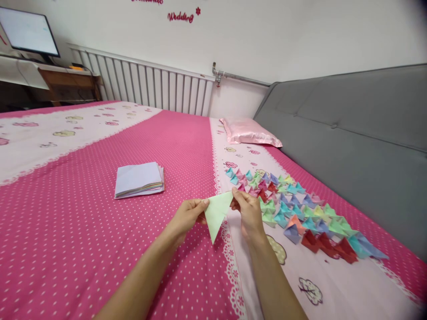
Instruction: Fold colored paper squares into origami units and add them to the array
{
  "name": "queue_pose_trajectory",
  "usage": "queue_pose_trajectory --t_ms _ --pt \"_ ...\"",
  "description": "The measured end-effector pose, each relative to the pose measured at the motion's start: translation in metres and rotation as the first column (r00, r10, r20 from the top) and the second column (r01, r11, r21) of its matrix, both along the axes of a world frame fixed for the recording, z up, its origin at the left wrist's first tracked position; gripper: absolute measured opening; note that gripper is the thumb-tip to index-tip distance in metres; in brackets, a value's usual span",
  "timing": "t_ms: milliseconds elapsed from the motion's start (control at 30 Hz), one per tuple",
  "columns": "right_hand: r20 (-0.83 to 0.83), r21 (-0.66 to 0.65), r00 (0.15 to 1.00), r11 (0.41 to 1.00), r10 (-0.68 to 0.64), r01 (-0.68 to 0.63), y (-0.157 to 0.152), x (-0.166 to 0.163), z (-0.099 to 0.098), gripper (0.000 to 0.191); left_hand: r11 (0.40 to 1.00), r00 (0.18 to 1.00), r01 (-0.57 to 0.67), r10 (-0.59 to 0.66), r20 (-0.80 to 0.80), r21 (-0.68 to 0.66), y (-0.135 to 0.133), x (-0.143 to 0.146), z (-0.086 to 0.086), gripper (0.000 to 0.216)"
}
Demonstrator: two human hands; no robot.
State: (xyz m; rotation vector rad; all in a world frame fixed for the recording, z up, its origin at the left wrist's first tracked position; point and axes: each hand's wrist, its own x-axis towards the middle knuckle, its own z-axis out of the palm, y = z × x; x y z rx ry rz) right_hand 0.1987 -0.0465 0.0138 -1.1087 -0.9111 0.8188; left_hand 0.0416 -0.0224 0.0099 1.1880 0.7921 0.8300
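Note:
A light green sheet of paper [218,213], folded into a triangle, is held up over the bed with one point hanging down. My left hand [189,216] pinches its upper left corner between thumb and fingers. At the upper right corner, my right hand [247,212] grips it the same way. To the right lie rows of small folded paper boats [308,213] in red, green, blue, purple, pink and yellow. A stack of paper sheets [139,178], pale lilac on top with coloured edges below, rests on the bed left of my hands.
The pink dotted bedspread [83,231] covers the bed beneath my hands. A shiny pink pillow [249,131] lies toward the wall, beside a grey padded headboard [353,115]. Behind the bed stand a white radiator [147,82] and, far left, a desk with a monitor [29,32].

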Motion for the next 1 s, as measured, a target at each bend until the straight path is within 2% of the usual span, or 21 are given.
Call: queue_pose_trajectory --t_ms 167,300,733,1000 --pt "-0.096 -0.006 0.958 0.963 0.269 -0.271 -0.004 -0.008 0.005 0.035 0.956 0.972 -0.165 0.200 0.126 -0.244 -0.003 0.004 0.004 0.026" --pt "-0.061 -0.009 0.936 0.937 0.348 -0.349 -0.006 -0.015 0.007 0.034 0.895 0.947 -0.204 0.282 0.150 -0.397 -0.002 0.003 0.010 0.024" --pt "-0.079 -0.004 0.950 0.953 0.301 -0.303 -0.005 -0.019 0.002 0.021 0.923 0.956 -0.183 0.248 0.159 -0.338 0.000 0.004 0.001 0.027" --pt "-0.090 0.000 0.953 0.957 0.290 -0.291 -0.005 -0.019 0.003 0.021 0.945 0.963 -0.182 0.227 0.145 -0.272 -0.004 0.006 0.001 0.027"
